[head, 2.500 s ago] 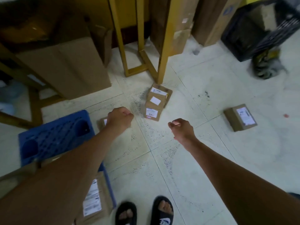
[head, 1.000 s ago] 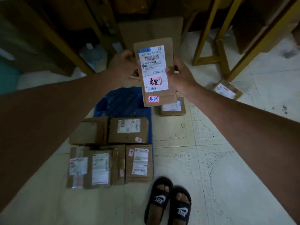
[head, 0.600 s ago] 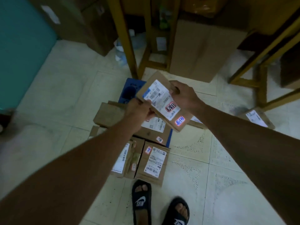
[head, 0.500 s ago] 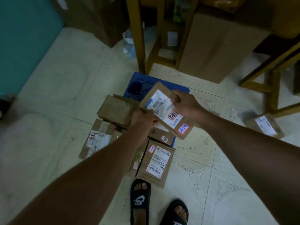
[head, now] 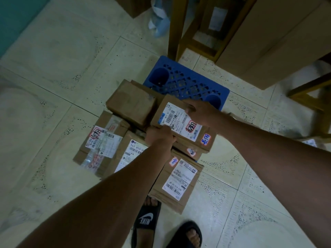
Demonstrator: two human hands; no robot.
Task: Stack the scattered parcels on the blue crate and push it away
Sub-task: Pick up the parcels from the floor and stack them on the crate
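A flat brown parcel (head: 180,123) with a white label lies tilted over the parcels on the blue crate (head: 186,82). My left hand (head: 160,136) grips its near edge and my right hand (head: 201,111) grips its far edge. Whether it rests on the parcel below or hovers just above, I cannot tell. Several labelled cardboard parcels cover the near part of the crate: a plain one (head: 132,102) at the back, a taped one (head: 102,140) at left, one (head: 179,179) at the front. The crate's far end is bare.
Yellow wooden frame legs (head: 174,27) stand just behind the crate, with a large cardboard box (head: 274,40) to their right. A crumpled blue bag (head: 159,22) lies by the legs. My sandalled feet (head: 146,224) are close to the front parcel. A teal wall (head: 16,18) is at left.
I have carried the labelled parcel from chest height down onto the stack, both hands holding it throughout. The view has tipped downward and closer to the crate.
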